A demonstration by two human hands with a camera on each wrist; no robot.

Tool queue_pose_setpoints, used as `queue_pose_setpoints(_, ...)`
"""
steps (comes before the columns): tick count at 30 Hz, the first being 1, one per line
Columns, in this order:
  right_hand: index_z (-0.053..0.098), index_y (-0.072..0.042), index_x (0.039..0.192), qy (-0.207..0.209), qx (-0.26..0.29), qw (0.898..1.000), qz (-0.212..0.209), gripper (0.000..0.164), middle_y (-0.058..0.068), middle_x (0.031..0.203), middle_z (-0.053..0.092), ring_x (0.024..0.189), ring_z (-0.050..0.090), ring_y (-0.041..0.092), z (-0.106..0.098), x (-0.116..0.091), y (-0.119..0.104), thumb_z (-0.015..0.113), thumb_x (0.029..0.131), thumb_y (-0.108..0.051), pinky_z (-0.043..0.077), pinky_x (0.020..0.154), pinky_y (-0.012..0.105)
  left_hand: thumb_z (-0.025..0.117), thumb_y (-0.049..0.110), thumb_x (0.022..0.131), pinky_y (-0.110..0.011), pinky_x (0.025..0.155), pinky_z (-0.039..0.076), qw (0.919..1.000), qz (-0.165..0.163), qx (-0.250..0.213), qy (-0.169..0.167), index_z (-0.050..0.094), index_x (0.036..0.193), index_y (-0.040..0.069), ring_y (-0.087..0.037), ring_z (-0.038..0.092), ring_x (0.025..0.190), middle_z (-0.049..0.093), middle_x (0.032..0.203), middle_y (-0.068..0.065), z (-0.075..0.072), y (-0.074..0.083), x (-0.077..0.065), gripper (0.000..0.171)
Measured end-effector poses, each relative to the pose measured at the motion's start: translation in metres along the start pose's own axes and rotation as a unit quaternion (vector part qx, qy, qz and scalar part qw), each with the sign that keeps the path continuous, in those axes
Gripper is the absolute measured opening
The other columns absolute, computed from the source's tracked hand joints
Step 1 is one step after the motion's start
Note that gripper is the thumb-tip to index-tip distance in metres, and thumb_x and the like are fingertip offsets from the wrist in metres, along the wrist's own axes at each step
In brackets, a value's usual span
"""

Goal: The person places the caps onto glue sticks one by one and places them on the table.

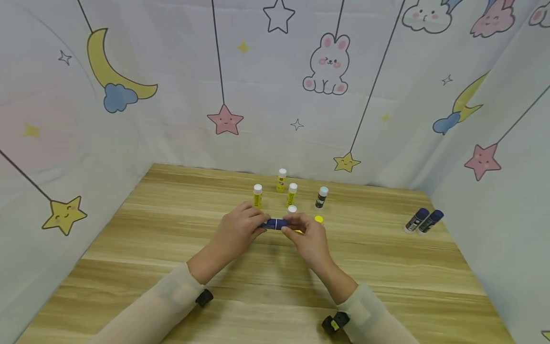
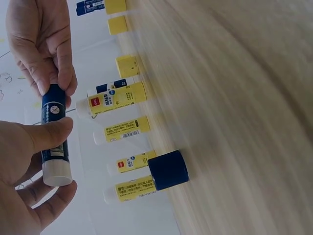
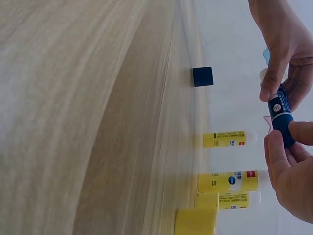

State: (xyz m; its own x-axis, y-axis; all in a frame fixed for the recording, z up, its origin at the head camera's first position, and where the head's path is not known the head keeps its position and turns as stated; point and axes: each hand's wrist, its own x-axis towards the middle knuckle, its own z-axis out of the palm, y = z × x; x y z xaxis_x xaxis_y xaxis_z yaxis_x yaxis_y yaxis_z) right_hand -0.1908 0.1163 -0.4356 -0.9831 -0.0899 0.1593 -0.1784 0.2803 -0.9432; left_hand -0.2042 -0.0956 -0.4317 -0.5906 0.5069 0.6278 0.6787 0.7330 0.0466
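- A pale curtain (image 1: 172,138) printed with stars, moons and rabbits hangs behind and beside a wood-grain tabletop (image 1: 258,296).
- The blue stick (image 1: 275,224) is held in the air, lying sideways between both hands above the near middle of the tabletop.
- The left hand (image 1: 242,224) has its grip wrapped round the body of that stick, thumb across the label, close to the white end (image 2: 57,174).
- The right hand (image 1: 309,236) pinches the blue cap end (image 2: 54,95) between thumb and fingers.
- Cap and body meet at a pale ring, so this stick looks closed or nearly so; whether the cap is being pressed on or drawn off, I cannot tell.
- Done, by the look of it: the blue pair (image 1: 416,220) stands at the right edge, dark caps on top and white ends down.
- Left, as I judge it: four yellow sticks (image 1: 257,197) and one dark stick (image 1: 321,198) stand with white ends up, apparently upside down and uncapped.
- Loose caps support that: a blue cap (image 2: 168,170) sits near the yellow sticks, and the left wrist view shows three yellow caps (image 2: 127,66); a fourth may be hidden.
- The work therefore seems under halfway, with none of the yellow sticks visibly capped.
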Motion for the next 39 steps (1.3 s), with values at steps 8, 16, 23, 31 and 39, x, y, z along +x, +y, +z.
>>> queue_pose_setpoints(8, 0.075, -0.006, 0.108, 0.002, -0.007, 1.000, 0.002, 0.019, 0.006, 0.110, 0.072, 0.097, 0.070, 0.020, 0.000, 0.000, 0.000, 0.077, 0.089, -0.004, 0.060, 0.083, 0.028, 0.090, 0.019, 0.076, -0.027, 0.077, 0.058, 0.9998, 0.002, 0.011, -0.016, 0.079, 0.104, 0.014, -0.015, 0.064, 0.091, 0.076, 0.099, 0.002, 0.001, 0.000, 0.000, 0.030)
queue_pose_setpoints(16, 0.075, -0.002, 0.108, -0.005, 0.012, 1.000, -0.005, 0.020, 0.011, 0.115, 0.072, 0.098, 0.070, 0.025, 0.001, -0.002, 0.002, 0.077, 0.089, -0.003, 0.060, 0.082, 0.027, 0.092, 0.020, 0.073, -0.026, 0.071, 0.057, 0.9997, 0.014, 0.019, 0.000, 0.080, 0.099, 0.015, -0.014, 0.062, 0.084, 0.076, 0.094, 0.003, 0.001, 0.000, -0.001, 0.029)
queue_pose_setpoints(23, 0.074, 0.000, 0.110, -0.010, 0.028, 0.999, 0.014, 0.021, 0.013, 0.120, 0.070, 0.101, 0.070, 0.026, -0.001, -0.003, 0.005, 0.076, 0.089, -0.002, 0.059, 0.083, 0.027, 0.094, 0.021, 0.069, -0.026, 0.067, 0.055, 0.9997, 0.016, 0.018, 0.000, 0.081, 0.098, 0.016, -0.014, 0.061, 0.079, 0.076, 0.093, 0.003, 0.003, 0.003, 0.000, 0.032)
queue_pose_setpoints(31, 0.073, -0.006, 0.110, -0.014, 0.007, 1.000, 0.020, 0.021, 0.005, 0.118, 0.071, 0.100, 0.069, 0.020, -0.007, -0.006, 0.003, 0.077, 0.090, -0.006, 0.059, 0.084, 0.027, 0.091, 0.021, 0.074, -0.026, 0.071, 0.058, 0.9997, 0.020, 0.000, -0.013, 0.080, 0.102, 0.015, -0.014, 0.063, 0.086, 0.076, 0.096, 0.003, 0.000, 0.006, 0.001, 0.030)
queue_pose_setpoints(39, 0.073, -0.007, 0.111, -0.008, 0.007, 1.000, 0.021, 0.020, 0.006, 0.113, 0.071, 0.100, 0.069, 0.021, -0.017, -0.008, -0.002, 0.077, 0.091, -0.008, 0.059, 0.087, 0.031, 0.093, 0.025, 0.072, -0.026, 0.073, 0.058, 0.9992, 0.040, -0.005, 0.006, 0.080, 0.103, 0.016, -0.014, 0.065, 0.088, 0.076, 0.096, 0.004, -0.001, 0.003, 0.003, 0.034)
